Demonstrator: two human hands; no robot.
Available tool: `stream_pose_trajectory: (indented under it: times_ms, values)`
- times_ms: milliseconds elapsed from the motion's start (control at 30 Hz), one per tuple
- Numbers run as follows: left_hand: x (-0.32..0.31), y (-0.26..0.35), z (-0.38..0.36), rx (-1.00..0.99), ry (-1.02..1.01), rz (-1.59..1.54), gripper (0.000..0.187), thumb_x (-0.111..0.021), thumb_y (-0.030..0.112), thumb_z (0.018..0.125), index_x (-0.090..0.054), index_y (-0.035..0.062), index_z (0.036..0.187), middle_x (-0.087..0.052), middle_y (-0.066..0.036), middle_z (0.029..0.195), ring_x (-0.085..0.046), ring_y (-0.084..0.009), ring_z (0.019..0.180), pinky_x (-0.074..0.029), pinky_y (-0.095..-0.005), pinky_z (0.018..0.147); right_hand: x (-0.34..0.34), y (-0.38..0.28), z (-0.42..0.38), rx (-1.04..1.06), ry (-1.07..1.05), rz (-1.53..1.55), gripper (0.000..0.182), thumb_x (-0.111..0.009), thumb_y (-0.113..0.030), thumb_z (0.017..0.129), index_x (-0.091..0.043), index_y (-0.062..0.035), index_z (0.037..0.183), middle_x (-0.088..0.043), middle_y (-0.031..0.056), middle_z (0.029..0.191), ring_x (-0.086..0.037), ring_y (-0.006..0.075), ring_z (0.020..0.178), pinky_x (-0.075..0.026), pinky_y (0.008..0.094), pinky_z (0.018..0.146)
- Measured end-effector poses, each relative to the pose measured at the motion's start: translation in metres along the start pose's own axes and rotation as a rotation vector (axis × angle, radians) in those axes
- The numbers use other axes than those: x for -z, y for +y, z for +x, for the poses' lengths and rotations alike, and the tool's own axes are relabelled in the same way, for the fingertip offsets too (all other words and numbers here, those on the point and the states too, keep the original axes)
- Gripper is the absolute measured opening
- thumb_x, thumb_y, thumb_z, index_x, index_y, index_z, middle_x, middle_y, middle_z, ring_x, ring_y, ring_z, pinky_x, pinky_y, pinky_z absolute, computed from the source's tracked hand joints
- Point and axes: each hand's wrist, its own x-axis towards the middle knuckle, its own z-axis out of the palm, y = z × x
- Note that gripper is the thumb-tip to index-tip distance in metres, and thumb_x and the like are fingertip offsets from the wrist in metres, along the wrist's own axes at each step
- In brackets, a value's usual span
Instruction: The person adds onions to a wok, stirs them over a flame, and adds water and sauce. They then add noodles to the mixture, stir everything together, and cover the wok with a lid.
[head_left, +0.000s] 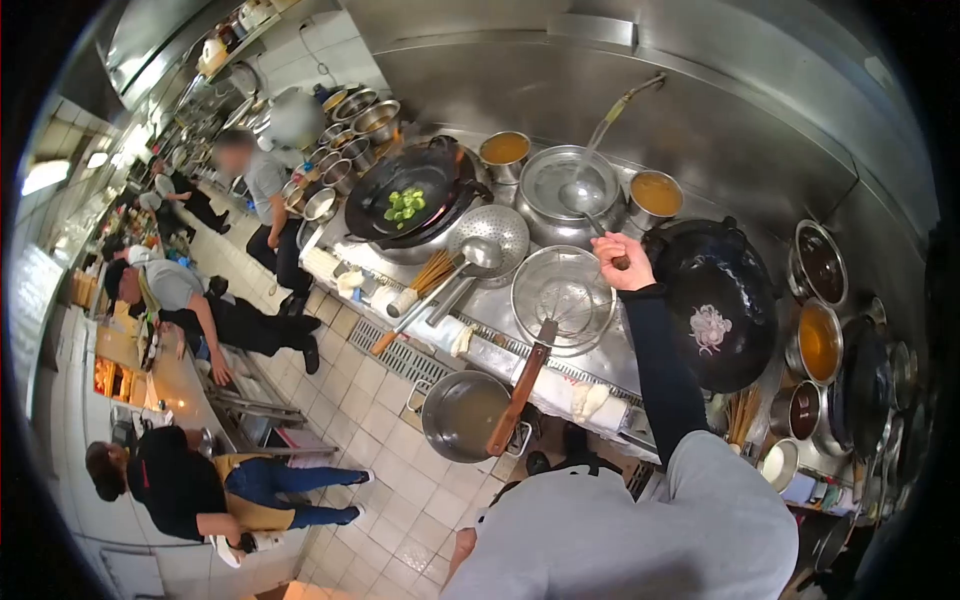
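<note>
Right hand (622, 262): fingers closed around the handle end of the ladle (584, 196). Ladle bowl: at the steel pot (545, 180), below the faucet (608, 118). Left hand (463, 545): partly visible, low beside the grey shirt (620, 530); grip cannot be determined.

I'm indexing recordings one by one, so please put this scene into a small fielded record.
Place: commercial kitchen
Right hand: gripping a ladle, its bowl over or in a steel pot
Left hand: low beside the body, grip unclear
Right wok: pale sliced pieces
Left wok: green pieces
Between woks: perforated skimmer, wood-handled strainer
Other people: several, to the left
</note>
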Motion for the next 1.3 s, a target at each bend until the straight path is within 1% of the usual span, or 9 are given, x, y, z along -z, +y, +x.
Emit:
stream_pose_trajectory:
  times_ms: [333, 500, 600, 667, 800, 933, 967, 1000, 1300]
  values:
    - [0.039, 0.034, 0.022, 1.003, 0.070, -1.198, 0.032, -0.067, 0.018, 0.090, -0.065, -0.0033, 0.066, -0.064, -0.015, 0.063, -0.060, -0.0218, 0.051, -0.043, -0.0395, 0.044, 0.022, -0.043, 0.022, -0.079, 0.048, -0.212, 0.025, -0.054, -0.007, 0.103, -0.047, 0.0133, 0.116, -0.043, -0.0011, 0.067, -0.044, 0.0072, 0.053, -0.037, 0.0197, 0.046]
    - [0.022, 0.034, 0.020, 1.025, 0.079, -1.524, 0.031, -0.065, 0.021, 0.092, -0.069, -0.0068, 0.081, -0.063, -0.016, 0.064, -0.063, -0.0223, 0.056, -0.050, -0.0411, 0.052, 0.009, -0.049, 0.028, -0.124, 0.054, -0.135, 0.028, -0.050, -0.009, 0.106, -0.045, 0.0147, 0.121, -0.044, 0.0012, 0.070, -0.044, 0.0096, 0.055, -0.038, 0.0224, 0.049]
    - [0.004, 0.029, 0.015, 0.603, -0.070, -0.777, 0.025, -0.065, 0.021, 0.091, -0.072, -0.0031, 0.087, -0.067, -0.017, 0.069, -0.065, -0.0270, 0.055, -0.053, -0.0414, 0.054, -0.004, -0.041, 0.022, -0.121, 0.098, -0.107, 0.030, -0.051, -0.007, 0.106, -0.041, 0.0150, 0.123, -0.044, 0.0023, 0.070, -0.044, 0.0112, 0.054, -0.040, 0.0236, 0.049]
    - [-0.007, 0.028, 0.013, 0.634, -0.107, -0.764, 0.021, -0.066, 0.022, 0.088, -0.073, 0.0016, 0.085, -0.069, -0.018, 0.071, -0.066, -0.0297, 0.056, -0.054, -0.0417, 0.055, -0.011, -0.035, 0.024, -0.116, 0.114, -0.126, 0.033, -0.051, -0.007, 0.105, -0.038, 0.0153, 0.125, -0.044, 0.0029, 0.070, -0.044, 0.0115, 0.053, -0.041, 0.0238, 0.049]
    - [0.012, 0.045, 0.011, 0.978, -0.224, -1.036, 0.017, -0.066, 0.025, 0.084, -0.077, 0.0120, 0.085, -0.073, -0.016, 0.076, -0.072, -0.0297, 0.068, -0.058, -0.0414, 0.067, -0.012, -0.043, 0.032, -0.150, 0.104, -0.166, 0.023, -0.050, -0.010, 0.107, -0.044, 0.0107, 0.116, -0.043, 0.0019, 0.070, -0.043, 0.0108, 0.054, -0.039, 0.0233, 0.048]
    - [-0.025, 0.039, -0.006, 0.668, 0.014, -0.756, 0.021, -0.061, 0.024, 0.086, -0.078, 0.0119, 0.085, -0.074, -0.015, 0.077, -0.074, -0.0266, 0.075, -0.058, -0.0422, 0.069, -0.008, -0.042, 0.033, -0.146, 0.082, -0.232, 0.013, -0.055, -0.007, 0.102, -0.046, 0.0019, 0.099, -0.042, -0.0008, 0.068, -0.043, 0.0083, 0.053, -0.037, 0.0200, 0.048]
    - [-0.005, 0.043, -0.010, 0.375, 0.151, -0.273, 0.023, -0.060, 0.024, 0.086, -0.079, 0.0111, 0.089, -0.075, -0.019, 0.090, -0.075, -0.0303, 0.086, -0.059, -0.0431, 0.074, -0.007, -0.037, 0.033, -0.160, 0.041, -0.222, 0.014, -0.057, -0.006, 0.101, -0.046, -0.0007, 0.095, -0.043, -0.0016, 0.068, -0.044, 0.0076, 0.053, -0.037, 0.0191, 0.048]
    - [-0.028, 0.017, -0.003, 0.363, -0.249, -0.279, 0.025, -0.060, 0.025, 0.086, -0.079, 0.0097, 0.094, -0.074, -0.021, 0.101, -0.073, -0.0349, 0.094, -0.059, -0.0457, 0.079, -0.007, -0.035, 0.033, -0.177, 0.001, -0.202, 0.016, -0.058, -0.005, 0.099, -0.045, -0.0033, 0.090, -0.043, -0.0023, 0.068, -0.044, 0.0069, 0.053, -0.037, 0.0183, 0.049]
    - [0.021, -0.004, 0.009, 0.347, -0.148, -0.395, 0.024, -0.057, 0.025, 0.090, -0.076, 0.0101, 0.093, -0.073, -0.021, 0.101, -0.073, -0.0362, 0.094, -0.057, -0.0488, 0.078, -0.035, -0.003, 0.013, -0.056, 0.035, -0.168, 0.023, -0.055, -0.001, 0.096, -0.041, -0.0049, 0.078, -0.043, 0.0005, 0.068, -0.044, 0.0084, 0.049, -0.042, 0.0193, 0.046]
